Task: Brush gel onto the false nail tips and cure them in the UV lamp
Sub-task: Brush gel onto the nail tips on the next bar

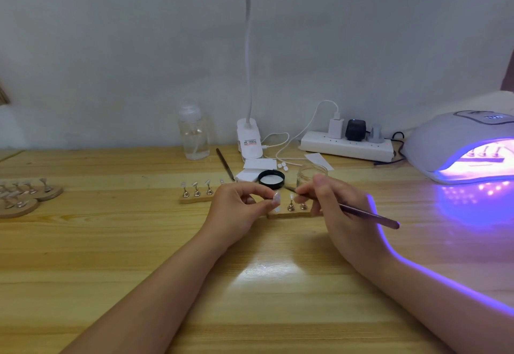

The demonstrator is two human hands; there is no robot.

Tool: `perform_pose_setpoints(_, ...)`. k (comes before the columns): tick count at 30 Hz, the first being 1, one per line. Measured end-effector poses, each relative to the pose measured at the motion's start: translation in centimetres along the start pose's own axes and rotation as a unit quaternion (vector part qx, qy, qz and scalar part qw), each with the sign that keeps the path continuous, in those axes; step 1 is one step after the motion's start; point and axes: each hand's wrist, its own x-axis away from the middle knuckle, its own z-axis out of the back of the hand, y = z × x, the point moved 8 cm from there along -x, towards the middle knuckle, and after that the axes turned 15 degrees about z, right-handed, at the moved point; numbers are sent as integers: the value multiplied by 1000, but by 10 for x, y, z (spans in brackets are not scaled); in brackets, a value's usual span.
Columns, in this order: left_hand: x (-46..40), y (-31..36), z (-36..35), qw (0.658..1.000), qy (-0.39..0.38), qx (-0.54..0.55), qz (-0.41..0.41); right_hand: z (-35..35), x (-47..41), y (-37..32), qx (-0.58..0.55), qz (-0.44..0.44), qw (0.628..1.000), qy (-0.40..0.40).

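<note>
Head cam: I had both hands over the middle of the wooden counter [111,242]. My left hand [239,209] pinched a clear false nail tip [276,199] between thumb and fingertips, holding it just above the left end of the near wooden stand strip [289,215]. My right hand [333,209] gripped the gel brush [370,216] pen-style, handle pointing back right, bristle end aimed left toward the held tip; couldn't tell if the bristles touched it. The near strip carried two metal holders [291,206] with tips on them, right by my right-hand fingers. A second wooden strip [194,199] sat just behind and left, with several holders, partly hidden by my left hand. Behind the hands were an open glass jar [311,172] and its black lid [271,179] lying beside it, lid left of jar. UV lamp [450,142] sat at the right edge, lit purple, with a strip of holders [484,156] inside its opening; purple glow spilled onto the counter and my right forearm. Far left: two round wooden bases [33,198] with more holders. Along the wall: a clear bottle [194,134], clip-on desk lamp [249,136] switched on, white power strip [347,146] with chargers plugged in. A spare brush [224,163] and some white paper pieces [258,166] lay near the lamp's clip.
</note>
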Motion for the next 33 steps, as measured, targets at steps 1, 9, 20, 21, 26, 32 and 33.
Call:
perform_pose_setpoints(1,0,0,0,1000,-2,-1,0,-1,1,1,-13,-9,1000,1)
perform_pose_setpoints(9,1,1,-1,1000,-9,4,-4,0,1,0,-32,-11,999,11)
perform_pose_setpoints(20,2,2,1,1000,1,14,1,1,3,0,-47,-19,998,27)
perform_pose_setpoints(21,2,2,1,1000,3,14,1,3,2,-2,-42,-8,999,32)
perform_pose_setpoints(26,1,1,0,1000,5,17,7,-1,1,2,-30,-18,999,15)
perform_pose_setpoints(32,0,-1,0,1000,1,22,11,-1,-1,-2,19,20,1000,-12)
perform_pose_setpoints(33,0,-1,0,1000,0,20,10,-2,0,0,10,13,1000,-15)
